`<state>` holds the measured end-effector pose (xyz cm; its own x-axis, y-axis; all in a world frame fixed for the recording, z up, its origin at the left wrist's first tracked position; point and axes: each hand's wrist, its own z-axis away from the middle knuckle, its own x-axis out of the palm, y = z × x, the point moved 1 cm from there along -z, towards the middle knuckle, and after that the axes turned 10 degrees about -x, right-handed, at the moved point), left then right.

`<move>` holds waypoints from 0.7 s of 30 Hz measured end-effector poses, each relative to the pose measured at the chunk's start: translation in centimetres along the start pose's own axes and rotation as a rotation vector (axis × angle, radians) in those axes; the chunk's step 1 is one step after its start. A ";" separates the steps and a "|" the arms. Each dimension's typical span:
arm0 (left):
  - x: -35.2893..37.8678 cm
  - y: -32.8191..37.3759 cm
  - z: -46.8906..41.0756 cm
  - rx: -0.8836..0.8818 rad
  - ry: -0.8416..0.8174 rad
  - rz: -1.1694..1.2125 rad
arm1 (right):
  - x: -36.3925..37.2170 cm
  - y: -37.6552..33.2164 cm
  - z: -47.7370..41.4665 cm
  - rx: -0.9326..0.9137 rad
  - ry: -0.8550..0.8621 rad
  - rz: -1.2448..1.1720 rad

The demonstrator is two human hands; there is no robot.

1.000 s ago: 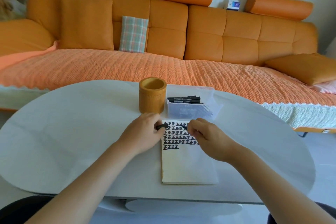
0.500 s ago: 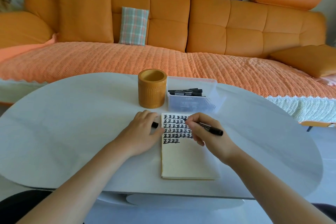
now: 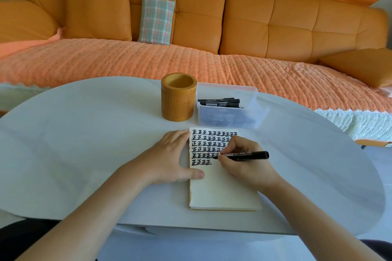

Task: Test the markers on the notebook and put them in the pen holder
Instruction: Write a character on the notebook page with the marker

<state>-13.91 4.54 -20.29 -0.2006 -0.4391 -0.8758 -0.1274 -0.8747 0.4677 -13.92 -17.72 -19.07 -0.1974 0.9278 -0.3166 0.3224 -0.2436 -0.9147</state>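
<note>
Left hand [image 3: 169,157] lies flat, palm down, on the counter [image 3: 84,144] against the left edge of the notebook [image 3: 222,193]. The fingers are straight and together, pointing away from me toward the pen holder [image 3: 178,96]. The thumb is splayed out to the right, with its tip pressing on the page's left margin. It grips nothing I can see, it just pins the notebook.

Right hand [image 3: 244,161] is curled in a writing grip, heel and wrist resting on the page. The fingers pinch a black marker [image 3: 250,154] close to the nib. The marker lies nearly level: nib to the left, at the right end of the fifth row of black characters, and its back end sticks out to the right past the knuckles. The cap is off the nib end, and I can't see where it is.

Both forearms come in from the near edge and converge on the notebook.

The notebook lies open and flat in the middle of the counter. The top half of the page has six rows of marks, and the sixth row is short.

The pen holder, a tan wooden cylinder, stands upright just beyond the notebook's top-left corner. A clear plastic box [image 3: 248,93] sits just beside it on the right, with more black markers [image 3: 220,102] lying flat inside.
</note>
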 end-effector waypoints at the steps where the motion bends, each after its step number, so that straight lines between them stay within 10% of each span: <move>1: 0.0 0.0 0.0 -0.002 0.001 -0.005 | 0.0 0.1 0.1 -0.002 -0.001 -0.004; 21: -0.2 -0.1 -0.1 -0.013 -0.019 -0.044 | 0.2 0.5 0.0 -0.035 -0.031 0.125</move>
<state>-13.80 4.70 -20.15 -0.2135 -0.3960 -0.8931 -0.1237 -0.8958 0.4268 -13.77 -17.67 -19.59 -0.1821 0.8816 -0.4354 0.3778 -0.3461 -0.8588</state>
